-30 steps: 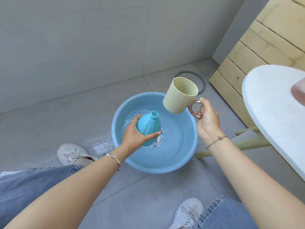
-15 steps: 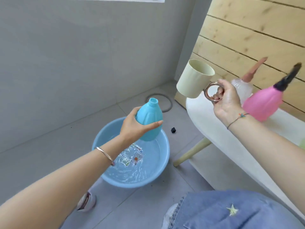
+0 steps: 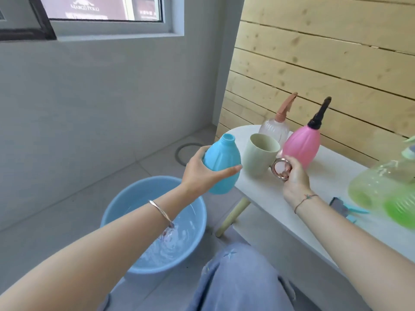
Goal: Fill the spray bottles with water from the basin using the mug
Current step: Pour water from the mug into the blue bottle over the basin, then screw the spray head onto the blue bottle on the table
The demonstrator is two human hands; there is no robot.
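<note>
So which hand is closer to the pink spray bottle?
Right. The right hand, holding the mug, is just in front of the pink spray bottle; the left hand grips the blue bottle, left of the mug.

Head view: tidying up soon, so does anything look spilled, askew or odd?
No spill shows on the table. Only the blue spray bottle in the left hand lacks a spray head; the pink spray bottle has one.
</note>
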